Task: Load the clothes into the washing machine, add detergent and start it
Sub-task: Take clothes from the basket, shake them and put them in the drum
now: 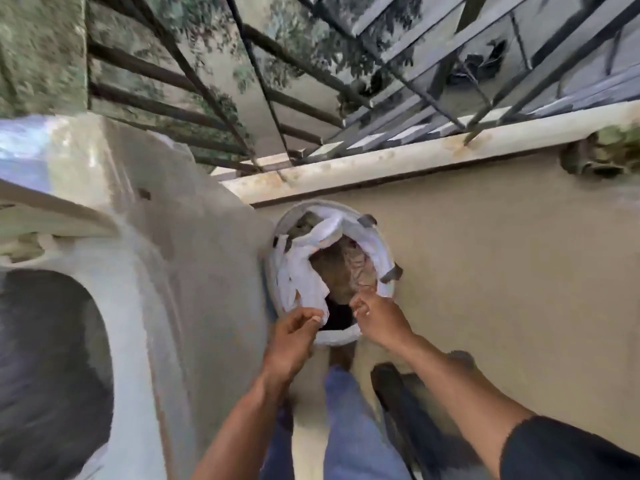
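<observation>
A round laundry basket point(386, 244) lined with white fabric stands on the floor beside the washing machine point(194, 271). Brown patterned clothes point(346, 268) lie inside it, and a white garment point(304, 271) drapes over its left side. My left hand point(294, 341) pinches the near edge of the white garment. My right hand point(377, 315) pinches the brown cloth at the basket's near rim. The washer's dark open drum point(48, 368) shows at the lower left.
A low wall ledge point(415, 157) with dark metal railing bars point(263, 81) runs behind the basket. Beige floor point(502, 271) spreads to the right. My legs in blue jeans point(349, 427) and a dark shoe point(388, 379) stand just below the basket.
</observation>
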